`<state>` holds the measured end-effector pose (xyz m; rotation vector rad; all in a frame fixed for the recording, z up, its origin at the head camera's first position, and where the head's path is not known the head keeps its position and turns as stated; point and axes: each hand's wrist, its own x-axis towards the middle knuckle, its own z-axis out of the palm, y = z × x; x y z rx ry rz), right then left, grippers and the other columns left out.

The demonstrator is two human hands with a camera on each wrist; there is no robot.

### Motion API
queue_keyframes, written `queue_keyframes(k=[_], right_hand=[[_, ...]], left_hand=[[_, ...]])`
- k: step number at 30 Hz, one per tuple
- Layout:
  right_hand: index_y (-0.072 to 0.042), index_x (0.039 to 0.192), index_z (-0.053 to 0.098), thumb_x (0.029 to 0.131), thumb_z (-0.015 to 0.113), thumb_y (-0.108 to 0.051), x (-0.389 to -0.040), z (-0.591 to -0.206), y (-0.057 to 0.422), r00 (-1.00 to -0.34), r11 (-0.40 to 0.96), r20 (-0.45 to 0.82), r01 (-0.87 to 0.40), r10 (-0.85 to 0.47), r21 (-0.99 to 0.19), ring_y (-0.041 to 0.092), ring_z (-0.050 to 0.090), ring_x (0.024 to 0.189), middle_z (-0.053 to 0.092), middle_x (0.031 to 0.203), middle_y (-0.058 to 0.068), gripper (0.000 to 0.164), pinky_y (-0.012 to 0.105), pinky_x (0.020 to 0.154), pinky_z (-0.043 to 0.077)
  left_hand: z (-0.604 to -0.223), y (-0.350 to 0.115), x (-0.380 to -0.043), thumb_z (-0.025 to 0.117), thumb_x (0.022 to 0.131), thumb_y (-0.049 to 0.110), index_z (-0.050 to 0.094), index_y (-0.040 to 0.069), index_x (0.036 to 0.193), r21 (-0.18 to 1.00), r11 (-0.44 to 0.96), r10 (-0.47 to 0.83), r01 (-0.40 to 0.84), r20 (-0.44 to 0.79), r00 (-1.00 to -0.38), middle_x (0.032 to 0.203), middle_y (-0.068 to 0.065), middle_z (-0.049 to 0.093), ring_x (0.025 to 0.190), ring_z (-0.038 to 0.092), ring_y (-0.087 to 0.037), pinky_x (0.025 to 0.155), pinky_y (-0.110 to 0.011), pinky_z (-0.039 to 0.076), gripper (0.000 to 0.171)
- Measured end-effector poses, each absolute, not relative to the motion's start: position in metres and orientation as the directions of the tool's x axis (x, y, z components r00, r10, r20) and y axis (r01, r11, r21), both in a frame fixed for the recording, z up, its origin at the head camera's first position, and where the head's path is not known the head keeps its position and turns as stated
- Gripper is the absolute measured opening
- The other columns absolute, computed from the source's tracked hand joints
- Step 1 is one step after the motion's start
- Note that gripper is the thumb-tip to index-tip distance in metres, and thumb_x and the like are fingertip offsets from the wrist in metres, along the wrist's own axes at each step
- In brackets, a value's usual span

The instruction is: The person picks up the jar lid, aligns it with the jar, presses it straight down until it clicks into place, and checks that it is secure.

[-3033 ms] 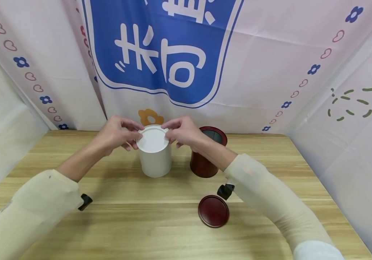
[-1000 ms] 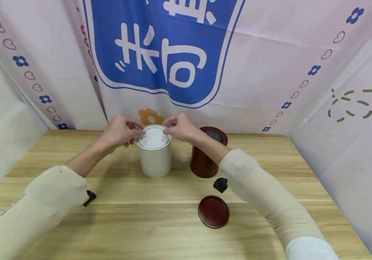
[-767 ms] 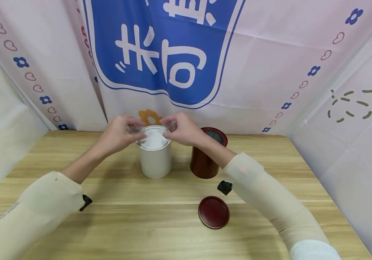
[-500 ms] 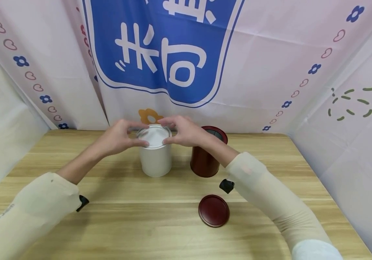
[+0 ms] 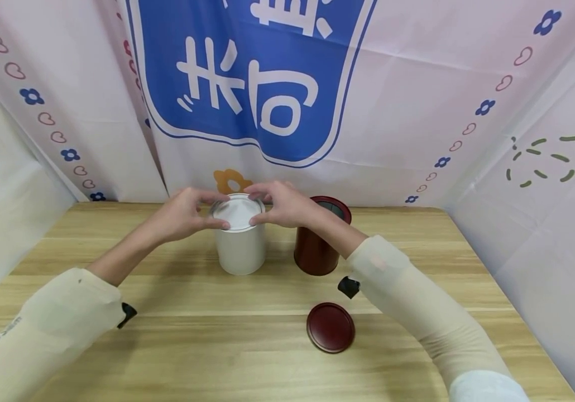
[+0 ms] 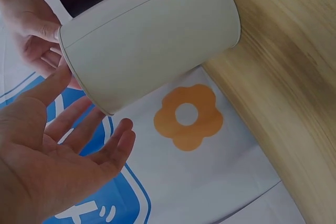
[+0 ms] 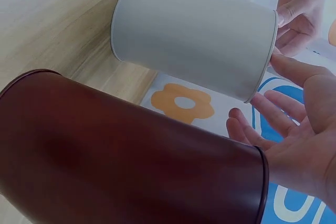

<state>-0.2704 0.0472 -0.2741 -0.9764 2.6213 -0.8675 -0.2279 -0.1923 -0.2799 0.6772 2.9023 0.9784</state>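
Observation:
A white canister stands upright on the table, its round white lid lying flat inside the top rim. At the lid's left edge rests my left hand, thumb at the front and index finger toward the back. My right hand mirrors it at the right edge. Both wrist views show the other fingers of the left hand and the right hand loosely spread beside the rim. To the right stands a dark red canister, partly behind my right forearm, its dark interior showing.
A round dark red lid lies flat on the wooden table in front of the red canister. Printed cloth hangs close behind both canisters, with more cloth at either side.
Three seconds ago my fingertips pinched the white lid, tilted over the canister. It now sits level in the rim, and my thumbs and fingers have spread along its edge.

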Motion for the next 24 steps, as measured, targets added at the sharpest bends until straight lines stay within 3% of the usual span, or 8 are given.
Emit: queue_keyframes(k=[16,24], right_hand=[[-0.011,0.149,0.056,0.092,0.081,-0.02,-0.2693,-0.2721,0.0454,-0.766,0.626,-0.024,-0.507,-0.642,-0.592,0.035,0.059,0.129,0.063,0.143,0.009,0.063,0.041,0.104,0.054],[-0.011,0.146,0.06,0.094,0.078,-0.018,-0.2627,-0.2766,0.0483,-0.75,0.59,0.059,-0.564,-0.659,-0.577,0.032,0.06,0.13,0.062,0.143,0.008,0.055,0.042,0.106,0.053]], left_hand=[[-0.2808,-0.1932,-0.2281,0.086,0.087,0.021,0.067,-0.005,0.131,0.591,0.696,0.417,0.407,0.129,-0.9,0.13,-0.025,0.067,0.119,0.063,-0.041,0.095,-0.06,0.053,0.055],[-0.2837,-0.1931,-0.227,0.085,0.088,0.017,0.065,-0.006,0.133,0.615,0.671,0.4,0.413,0.168,-0.901,0.132,-0.025,0.067,0.123,0.062,-0.042,0.1,-0.059,0.052,0.054]])
